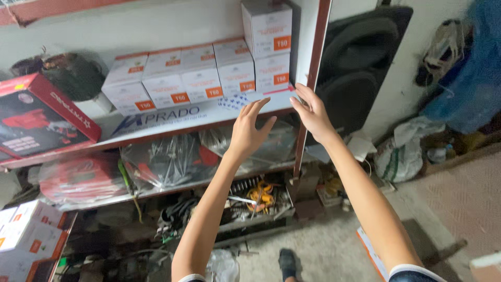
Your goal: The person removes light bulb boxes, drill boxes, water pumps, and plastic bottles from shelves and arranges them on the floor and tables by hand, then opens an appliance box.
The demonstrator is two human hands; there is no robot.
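My left hand [249,130] is up in front of the shelf with the fingers spread and loose, not gripping anything, just hanging in the air right below the front edge of the white shelf board [172,121]. My right hand [312,110] is open too, fingers stretched out and empty, with the fingertips at the corner where the board meets the reddish-brown metal shelf upright [313,78].

Going left to right along that shelf: far left there's a big red cardboard box with a picture of a power tool on it [42,116], lying tilted. Behind it sits a dark roundish lump of gear [68,73], can't tell what it is. Then comes a row of small white cardboard boxes with orange labels [180,78], packed side by side, and at the right end a stack of the same white boxes [269,44] going two high, just above my hands. Those are the closest things to both hands, near but not touched.

One shelf down, behind my left wrist, there are clear plastic bags of metal parts [167,162]. Lower still there's a tray of orange and metal bits [261,196]. Off to the right a black padded thing [355,68] leans on the wall.
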